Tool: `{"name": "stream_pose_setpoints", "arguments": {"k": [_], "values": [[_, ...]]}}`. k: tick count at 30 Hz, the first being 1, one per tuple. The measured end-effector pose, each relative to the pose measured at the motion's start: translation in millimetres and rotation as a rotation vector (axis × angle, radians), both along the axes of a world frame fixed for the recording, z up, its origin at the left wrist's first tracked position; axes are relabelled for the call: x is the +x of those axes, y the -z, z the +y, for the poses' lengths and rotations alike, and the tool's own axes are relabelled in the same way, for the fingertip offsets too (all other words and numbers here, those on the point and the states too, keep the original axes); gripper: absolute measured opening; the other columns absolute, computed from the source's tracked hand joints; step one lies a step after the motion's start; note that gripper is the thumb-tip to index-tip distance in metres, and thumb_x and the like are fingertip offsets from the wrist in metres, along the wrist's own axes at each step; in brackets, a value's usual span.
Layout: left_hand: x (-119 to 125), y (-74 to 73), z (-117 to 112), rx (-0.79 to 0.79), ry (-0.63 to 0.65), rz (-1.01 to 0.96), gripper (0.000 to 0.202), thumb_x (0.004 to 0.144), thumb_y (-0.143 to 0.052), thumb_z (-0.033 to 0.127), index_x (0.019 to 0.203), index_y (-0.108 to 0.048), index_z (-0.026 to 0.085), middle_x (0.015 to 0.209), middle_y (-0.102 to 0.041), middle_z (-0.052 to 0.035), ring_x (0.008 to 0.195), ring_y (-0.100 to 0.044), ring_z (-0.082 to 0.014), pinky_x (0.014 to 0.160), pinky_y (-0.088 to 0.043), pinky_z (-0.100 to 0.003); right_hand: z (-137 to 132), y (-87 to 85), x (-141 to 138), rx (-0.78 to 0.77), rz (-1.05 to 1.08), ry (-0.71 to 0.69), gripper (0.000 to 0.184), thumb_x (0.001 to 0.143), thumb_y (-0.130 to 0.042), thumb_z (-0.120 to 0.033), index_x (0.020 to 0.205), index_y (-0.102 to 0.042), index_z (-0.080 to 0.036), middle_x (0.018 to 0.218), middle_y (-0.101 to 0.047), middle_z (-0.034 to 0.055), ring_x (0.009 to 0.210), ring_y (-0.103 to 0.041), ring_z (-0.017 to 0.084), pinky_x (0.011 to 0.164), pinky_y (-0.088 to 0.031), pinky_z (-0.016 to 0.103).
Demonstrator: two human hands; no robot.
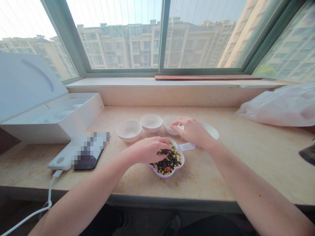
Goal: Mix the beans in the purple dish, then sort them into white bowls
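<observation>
Beans (172,159) lie close in the lilac dish (159,174), letting the left hand (145,150) pinch some while the right hand (194,131), fingertips closed, hovers over a white bowl (168,123).

Your only camera rides on your head, facing forward and down across the counter (221,170) toward the far window (162,36). Your left hand (147,150) and right hand (193,132) sit near, mid-frame.

Setting: home, upper-floor flat. Evidence: wide stone window-ledge worktop (221,170) under green-framed sliding windows (162,36) facing residential apartment blocks (137,46); phone (86,160) charging on a power bank (61,159); open white box (56,118); small white bowls (129,130).
</observation>
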State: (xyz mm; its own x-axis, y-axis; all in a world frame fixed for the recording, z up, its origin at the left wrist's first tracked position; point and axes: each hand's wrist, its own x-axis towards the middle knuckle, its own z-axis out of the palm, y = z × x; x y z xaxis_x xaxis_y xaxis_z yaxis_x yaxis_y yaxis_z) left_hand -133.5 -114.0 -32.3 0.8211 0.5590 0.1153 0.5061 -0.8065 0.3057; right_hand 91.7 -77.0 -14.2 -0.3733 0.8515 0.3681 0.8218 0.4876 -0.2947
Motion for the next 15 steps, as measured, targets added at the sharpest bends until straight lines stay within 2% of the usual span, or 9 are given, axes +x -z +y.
{"name": "stream_pose_setpoints", "arguments": {"k": [7, 15], "values": [[-0.4, 1.0, 5.4, -0.031, -0.002, -0.019, 0.026, 0.095, -0.059, 0.013, 0.112, -0.077, 0.021, 0.126, -0.073, -0.0042, 0.113, -0.069, -0.0227, 0.102, -0.052, -0.033, -1.6, 1.7, -3.0, -0.074, 0.022, 0.008, 0.025, 0.097, -0.057, -0.035, 0.095, -0.078, -0.022, 0.104, -0.077, 0.006, 0.094, -0.069, 0.024, 0.082, -0.047, 0.036], [-0.5, -0.5, 6.8, -0.056, -0.036, -0.027, 0.026, 0.093, -0.06, 0.009, 0.106, -0.078, 0.022, 0.115, -0.076, -0.0015, 0.103, -0.071, -0.0195, 0.097, -0.053, -0.03, -4.3, 0.0, -5.8, -0.099, 0.025, -0.002, 0.023, 0.097, -0.059, -0.034, 0.094, -0.078, -0.023, 0.103, -0.078, 0.0052, 0.095, -0.069, 0.023, 0.081, -0.046, 0.034]]}}
